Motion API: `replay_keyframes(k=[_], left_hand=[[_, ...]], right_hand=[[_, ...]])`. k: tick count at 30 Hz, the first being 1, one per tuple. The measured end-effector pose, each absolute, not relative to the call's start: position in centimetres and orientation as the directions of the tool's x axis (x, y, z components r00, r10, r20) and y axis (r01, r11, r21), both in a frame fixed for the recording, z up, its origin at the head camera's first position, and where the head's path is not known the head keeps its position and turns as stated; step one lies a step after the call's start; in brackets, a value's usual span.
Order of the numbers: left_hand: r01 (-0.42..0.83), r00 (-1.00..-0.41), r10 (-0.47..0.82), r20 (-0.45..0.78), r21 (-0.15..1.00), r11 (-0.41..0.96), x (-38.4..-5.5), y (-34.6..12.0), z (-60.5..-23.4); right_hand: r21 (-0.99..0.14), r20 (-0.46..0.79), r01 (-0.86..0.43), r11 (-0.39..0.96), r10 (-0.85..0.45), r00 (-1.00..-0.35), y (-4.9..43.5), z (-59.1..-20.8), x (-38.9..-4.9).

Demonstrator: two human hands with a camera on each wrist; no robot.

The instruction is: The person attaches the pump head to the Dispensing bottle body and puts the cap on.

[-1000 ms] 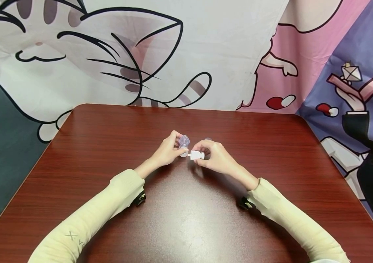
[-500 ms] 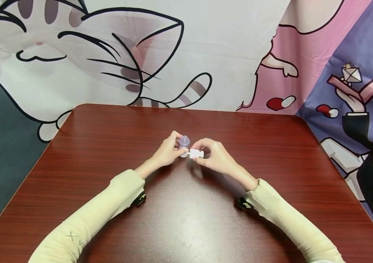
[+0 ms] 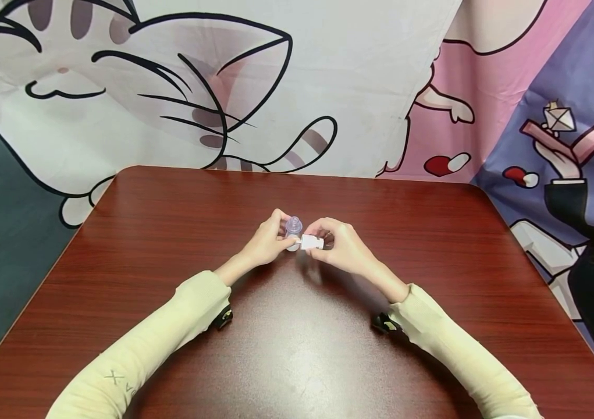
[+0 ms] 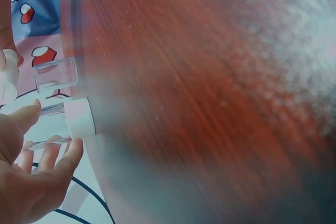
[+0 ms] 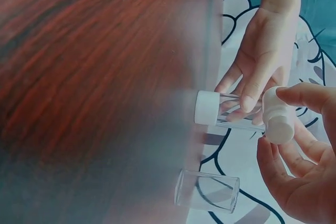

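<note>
My left hand (image 3: 265, 240) grips a small clear bottle (image 3: 294, 226) with a white base (image 4: 80, 118); it stands upright on the table, thumb on its near side. In my right hand (image 3: 346, 247), thumb and fingers pinch a white pump head (image 3: 312, 242), held sideways with its thin nozzle toward the bottle. In the right wrist view the pump head (image 5: 278, 121) overlaps the bottle's top end. A clear cap (image 5: 207, 190) stands on the table beside the bottle, hidden behind my right hand in the head view.
The table (image 3: 297, 349) is reddish-brown wood with rounded far corners. Behind its far edge hangs a cartoon-printed cloth (image 3: 359, 75). Both forearms, in pale yellow sleeves (image 3: 139, 343), rest over the table's near half.
The right hand has shifted slightly up and left, with the pump head tilting a little and moving away from me. The left hand and bottle stay in place.
</note>
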State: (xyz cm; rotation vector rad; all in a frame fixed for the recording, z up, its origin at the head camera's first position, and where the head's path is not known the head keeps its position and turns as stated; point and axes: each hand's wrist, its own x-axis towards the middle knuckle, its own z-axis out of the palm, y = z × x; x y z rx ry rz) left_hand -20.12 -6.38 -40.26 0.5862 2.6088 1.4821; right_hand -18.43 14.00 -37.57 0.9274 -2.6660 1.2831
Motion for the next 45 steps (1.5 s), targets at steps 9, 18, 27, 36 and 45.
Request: replay_keyframes(k=[9,18,27,36,45], left_hand=[[0.288,-0.922,0.372,0.111,0.838,0.463,-20.05,-6.36,-40.18],[0.296,-0.92,0.37,0.125,0.841,0.453,-19.9,-6.45,-40.08],[0.291,-0.923,0.365,0.122,0.843,0.452,-19.94,-6.48,-40.14],[0.288,-0.923,0.365,0.119,0.844,0.452,-19.96,-6.43,-40.18],[0.297,-0.921,0.369,0.122,0.834,0.466,-20.01,-6.43,-40.25]], right_hand=[[-0.712,0.281,-0.518,0.475,-0.484,-0.829,13.81,-37.12,-18.47],[-0.724,0.273,-0.503,0.472,-0.473,-0.838,13.45,-36.9,-18.45],[-0.719,0.282,-0.508,0.474,-0.469,-0.837,13.33,-36.76,-18.56],[-0.745,0.276,-0.486,0.456,-0.453,-0.848,13.25,-36.86,-18.68],[-0.772,0.264,-0.453,0.446,-0.424,-0.867,13.22,-36.65,-18.81]])
